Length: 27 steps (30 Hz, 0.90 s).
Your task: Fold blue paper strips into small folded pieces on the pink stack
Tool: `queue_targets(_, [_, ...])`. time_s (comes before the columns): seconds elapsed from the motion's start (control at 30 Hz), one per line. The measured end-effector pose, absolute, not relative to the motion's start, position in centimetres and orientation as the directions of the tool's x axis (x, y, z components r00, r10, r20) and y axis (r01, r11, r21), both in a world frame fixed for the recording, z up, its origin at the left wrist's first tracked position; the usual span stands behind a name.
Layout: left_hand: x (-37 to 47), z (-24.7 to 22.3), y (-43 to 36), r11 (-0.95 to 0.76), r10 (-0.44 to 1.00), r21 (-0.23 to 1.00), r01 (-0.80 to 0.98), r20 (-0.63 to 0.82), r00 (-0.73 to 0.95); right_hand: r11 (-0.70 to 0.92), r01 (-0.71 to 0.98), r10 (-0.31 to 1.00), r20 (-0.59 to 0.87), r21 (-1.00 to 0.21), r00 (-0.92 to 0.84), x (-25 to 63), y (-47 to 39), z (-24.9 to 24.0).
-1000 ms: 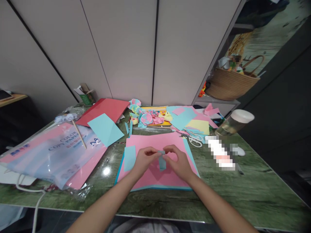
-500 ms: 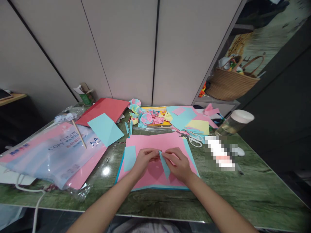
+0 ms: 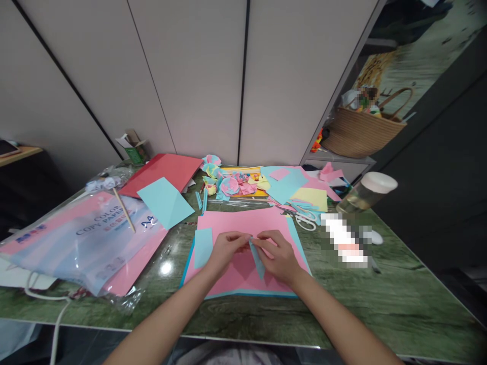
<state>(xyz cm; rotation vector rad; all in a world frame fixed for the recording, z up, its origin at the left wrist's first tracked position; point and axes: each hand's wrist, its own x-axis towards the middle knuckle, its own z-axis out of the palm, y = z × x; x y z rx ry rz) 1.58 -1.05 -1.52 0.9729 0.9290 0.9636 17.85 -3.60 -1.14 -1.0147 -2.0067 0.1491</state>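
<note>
A narrow light-blue paper piece hangs from my fingertips above a large pink sheet. My left hand pinches its top end from the left, fingers bent together. From the right, my right hand grips the same top end between thumb and fingers. Both sets of fingertips nearly meet, so the pinched part is mostly hidden. A light-blue rectangle lies flat on the pink sheet's left side, beside my left wrist.
White-handled scissors lie behind right. Crumpled paper flowers sit at the back. On the left are a plastic paper bag, a wooden stick and a red sheet. A lidded bottle stands right.
The blue piece has turned slightly and looks narrower. Its lower tip and my fingertips have shifted only a little.
</note>
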Motion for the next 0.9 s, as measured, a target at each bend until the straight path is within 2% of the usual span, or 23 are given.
queue_targets(0.13, [1.5, -1.5, -1.0, 0.255, 0.936, 0.943, -0.212, -0.186, 0.299, 0.383, 0.460, 0.921, 0.367, -0.801, -0.128, 17.6, -3.3, -0.4])
queue_targets(0.27, [1.5, -1.7, -0.9, 0.252, 0.928, 0.948, -0.194, -0.180, 0.326, 0.147, 0.274, 0.977, 0.097, -0.950, -0.187, 17.7, -2.4, -0.8])
queue_targets(0.4, [1.4, -1.7, -1.0, 0.232, 0.929, 0.963, -0.135, -0.178, 0.324, 0.064, 0.170, 0.968, 0.020, -0.983, -0.249, 18.0, -2.0, -1.5])
queue_targets(0.9, [1.5, -1.6, -0.9, 0.148, 0.943, 0.988, -0.033, -0.131, 0.307, 0.073, 0.166, 0.962, 0.025, -0.983, -0.273, 17.9, -2.0, -1.6])
